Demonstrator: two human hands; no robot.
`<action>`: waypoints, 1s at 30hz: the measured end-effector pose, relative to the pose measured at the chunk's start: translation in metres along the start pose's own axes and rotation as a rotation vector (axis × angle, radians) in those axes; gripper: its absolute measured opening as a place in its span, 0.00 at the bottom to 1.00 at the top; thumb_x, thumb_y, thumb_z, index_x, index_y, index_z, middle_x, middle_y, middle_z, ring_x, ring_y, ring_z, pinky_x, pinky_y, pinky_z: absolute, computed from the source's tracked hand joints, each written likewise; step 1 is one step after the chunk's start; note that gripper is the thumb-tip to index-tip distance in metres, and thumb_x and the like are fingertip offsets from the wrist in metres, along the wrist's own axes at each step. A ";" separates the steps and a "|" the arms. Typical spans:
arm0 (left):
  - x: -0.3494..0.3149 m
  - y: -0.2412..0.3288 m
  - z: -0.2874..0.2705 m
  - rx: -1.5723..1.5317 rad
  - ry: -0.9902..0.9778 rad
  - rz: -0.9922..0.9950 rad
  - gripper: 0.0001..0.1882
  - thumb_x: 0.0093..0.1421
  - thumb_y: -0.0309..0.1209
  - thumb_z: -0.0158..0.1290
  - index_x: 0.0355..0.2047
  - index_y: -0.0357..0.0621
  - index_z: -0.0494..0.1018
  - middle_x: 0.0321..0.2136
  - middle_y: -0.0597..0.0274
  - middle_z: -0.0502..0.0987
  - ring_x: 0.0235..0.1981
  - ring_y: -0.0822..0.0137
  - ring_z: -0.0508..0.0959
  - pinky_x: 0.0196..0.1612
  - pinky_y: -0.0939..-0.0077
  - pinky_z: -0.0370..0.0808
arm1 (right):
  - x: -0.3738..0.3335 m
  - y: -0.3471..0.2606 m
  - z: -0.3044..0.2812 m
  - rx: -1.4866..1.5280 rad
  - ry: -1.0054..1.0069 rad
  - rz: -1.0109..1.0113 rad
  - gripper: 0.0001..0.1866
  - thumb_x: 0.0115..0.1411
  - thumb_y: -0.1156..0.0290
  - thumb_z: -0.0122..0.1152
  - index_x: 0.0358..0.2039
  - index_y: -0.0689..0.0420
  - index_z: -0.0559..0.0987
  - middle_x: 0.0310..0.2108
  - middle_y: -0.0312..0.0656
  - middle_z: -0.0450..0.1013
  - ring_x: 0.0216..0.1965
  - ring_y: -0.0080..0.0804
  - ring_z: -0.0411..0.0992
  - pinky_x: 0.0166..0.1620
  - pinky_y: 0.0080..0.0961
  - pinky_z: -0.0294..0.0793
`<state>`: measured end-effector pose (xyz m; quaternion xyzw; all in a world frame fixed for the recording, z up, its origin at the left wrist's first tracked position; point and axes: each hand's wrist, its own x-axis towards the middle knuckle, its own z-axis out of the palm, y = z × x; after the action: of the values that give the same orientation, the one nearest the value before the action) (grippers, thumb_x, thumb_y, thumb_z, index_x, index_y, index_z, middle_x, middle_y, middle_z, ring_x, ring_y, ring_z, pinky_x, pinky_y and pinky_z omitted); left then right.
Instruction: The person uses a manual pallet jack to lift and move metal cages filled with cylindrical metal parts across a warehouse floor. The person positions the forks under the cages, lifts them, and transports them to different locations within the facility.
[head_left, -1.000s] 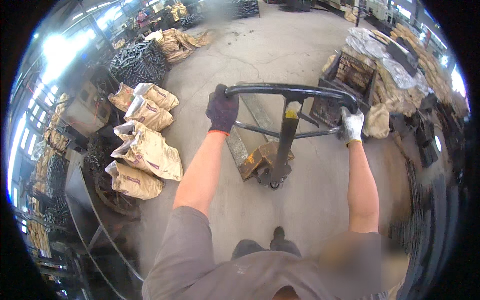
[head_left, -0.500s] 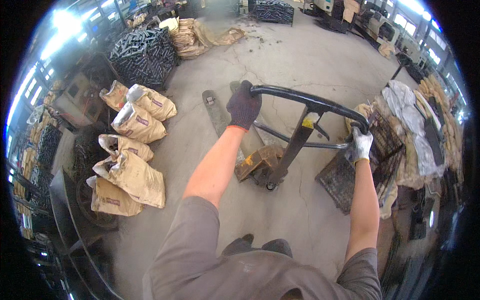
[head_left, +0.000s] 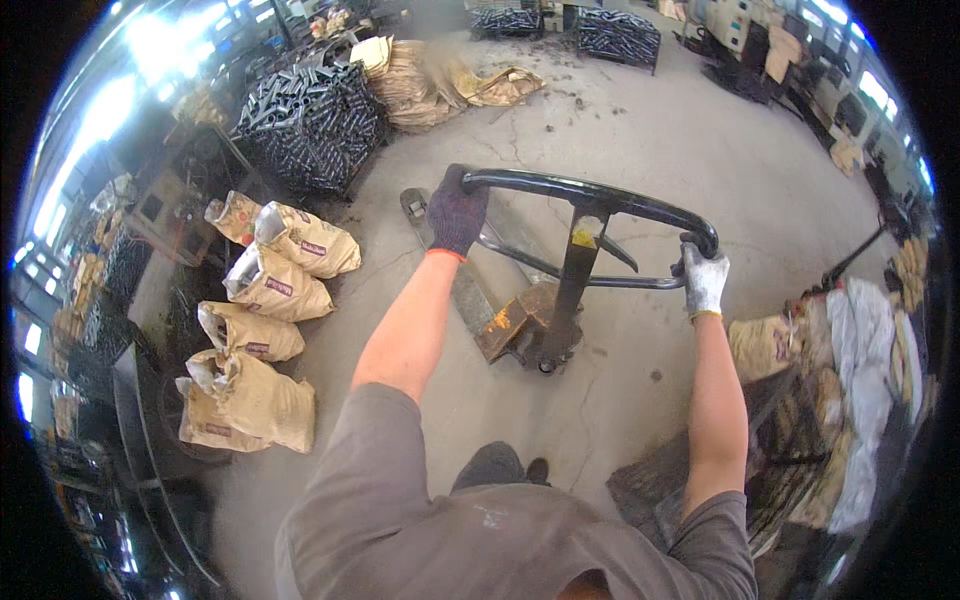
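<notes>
My left hand, in a dark knitted glove with an orange cuff, is wrapped round the left end of a black loop handle. At the loop's right end, my right hand grips it in a white glove with dark fingers. The handle belongs to a pallet jack, whose worn, rusty body sits low on the floor ahead of me. A dark shaft joins the two and leans toward me. Beyond the body, two metal forks point away to the far left; no load shows on them.
Several brown paper sacks stand on the left. Farther off are a heaped bin of metal tubes and stacked flattened sacks. At right lies a pile with grey sheeting. Another tube bin and machines line the back.
The pallet jack's handle has shifted slightly left in view, both hands still on it. The tube bin appears farther right and lower. The right-hand pile has slid down, nearer to me.
</notes>
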<state>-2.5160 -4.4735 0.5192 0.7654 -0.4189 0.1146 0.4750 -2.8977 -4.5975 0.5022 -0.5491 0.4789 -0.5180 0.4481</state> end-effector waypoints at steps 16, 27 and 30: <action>0.327 -0.024 0.377 -0.070 -0.029 -0.100 0.17 0.57 0.42 0.62 0.41 0.48 0.74 0.34 0.49 0.82 0.41 0.45 0.81 0.41 0.52 0.77 | 0.468 0.069 0.121 -0.052 -0.159 -0.121 0.08 0.62 0.77 0.61 0.41 0.64 0.83 0.24 0.39 0.75 0.20 0.29 0.75 0.26 0.30 0.80; 0.411 0.075 0.533 0.064 0.182 -0.107 0.14 0.53 0.39 0.64 0.34 0.46 0.75 0.24 0.51 0.78 0.28 0.45 0.80 0.31 0.53 0.75 | 0.950 0.121 0.292 0.017 -0.646 0.095 0.11 0.63 0.66 0.64 0.40 0.60 0.78 0.25 0.44 0.78 0.24 0.37 0.78 0.29 0.32 0.81; 0.419 0.075 0.552 0.009 0.250 -0.059 0.12 0.52 0.36 0.64 0.34 0.46 0.76 0.23 0.53 0.78 0.25 0.48 0.79 0.31 0.58 0.76 | 1.008 0.133 0.403 0.177 -0.768 0.131 0.07 0.64 0.70 0.62 0.38 0.60 0.78 0.29 0.44 0.79 0.26 0.36 0.78 0.30 0.34 0.81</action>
<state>-2.4344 -5.1657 0.5187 0.7593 -0.3333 0.1970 0.5231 -2.4994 -5.6160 0.4869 -0.6304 0.2643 -0.2845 0.6722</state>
